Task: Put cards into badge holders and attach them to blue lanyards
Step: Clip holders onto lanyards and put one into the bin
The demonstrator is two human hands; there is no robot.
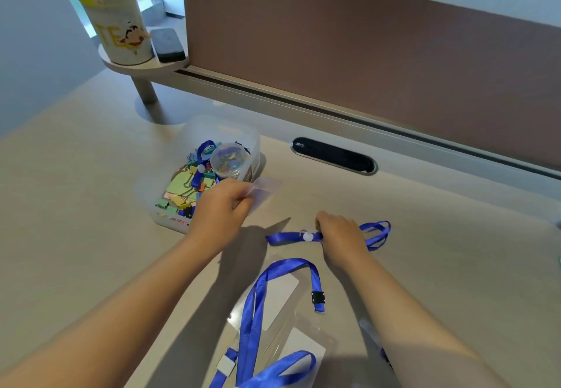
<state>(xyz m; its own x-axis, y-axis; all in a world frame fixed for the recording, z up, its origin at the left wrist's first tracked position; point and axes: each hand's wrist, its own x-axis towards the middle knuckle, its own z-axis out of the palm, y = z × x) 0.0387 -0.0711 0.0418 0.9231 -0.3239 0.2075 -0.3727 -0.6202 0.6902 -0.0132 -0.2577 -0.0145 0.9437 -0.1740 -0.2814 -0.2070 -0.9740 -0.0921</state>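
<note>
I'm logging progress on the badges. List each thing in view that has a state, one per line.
Left hand: fingers pinch a clear badge holder.
Clear badge holder: held above the desk, looks empty.
Right hand: gripping a blue lanyard.
Blue lanyard: flat on the desk, no holder attached.
Storage box: open, full of clips.
Round clip tub: lid on.
Near lanyards: lying over carded holders.

Head view, close above desk (91,205), facing forward-down.
</note>
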